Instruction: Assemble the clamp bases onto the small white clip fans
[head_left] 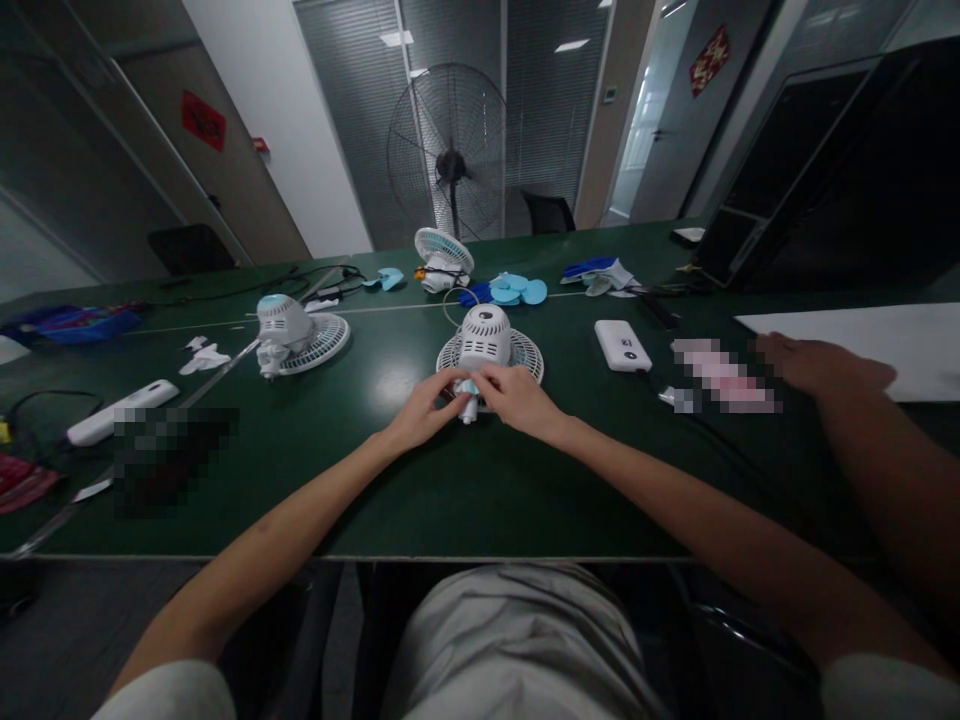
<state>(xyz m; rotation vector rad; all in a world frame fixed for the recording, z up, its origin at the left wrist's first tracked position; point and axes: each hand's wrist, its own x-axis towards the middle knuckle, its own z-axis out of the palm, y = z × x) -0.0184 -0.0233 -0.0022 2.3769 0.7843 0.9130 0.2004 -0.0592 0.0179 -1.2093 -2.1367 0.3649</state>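
A small white fan [484,338] lies grille-down on the green table straight in front of me, its slotted motor housing facing up and its neck toward me. My left hand [426,412] pinches the neck from the left, fingers bent round it. From the right, my right hand [523,402] grips the same neck with thumb and fingers closed. Between the fingertips shows a small light-blue piece [468,386]. The white stem end [469,411] sticks out below the hands. My fingers hide the exact contact.
Another small fan [286,335] lies to the left, and a third fan [444,262] stands behind. Light-blue discs [517,289], a white power bank [622,345] and a white bar-shaped device [124,411] are on the table [390,500]. Another person's hand [825,365] rests at right.
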